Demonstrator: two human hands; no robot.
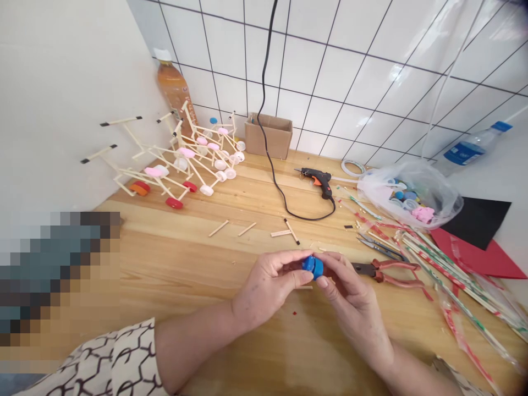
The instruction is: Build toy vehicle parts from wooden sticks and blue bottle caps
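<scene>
Head view: left hand (268,289) grips a round blue plastic bottle cap (312,267) above the light wooden workbench (177,264); right hand (350,300) pinches the same cap by the fingertips; red-handled steel pliers (385,273) lie just beside.

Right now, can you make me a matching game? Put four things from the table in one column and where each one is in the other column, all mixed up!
Things:
1. Blue plastic cap
2. Red-handled pliers
3. Hot glue gun
4. Cardboard box

Places:
A. Against the white tiled wall
B. Joined to a black cord
C. Held between the left hand and the right hand
D. Lying just right of the hands

Right pairs: 1-C, 2-D, 3-B, 4-A
</scene>
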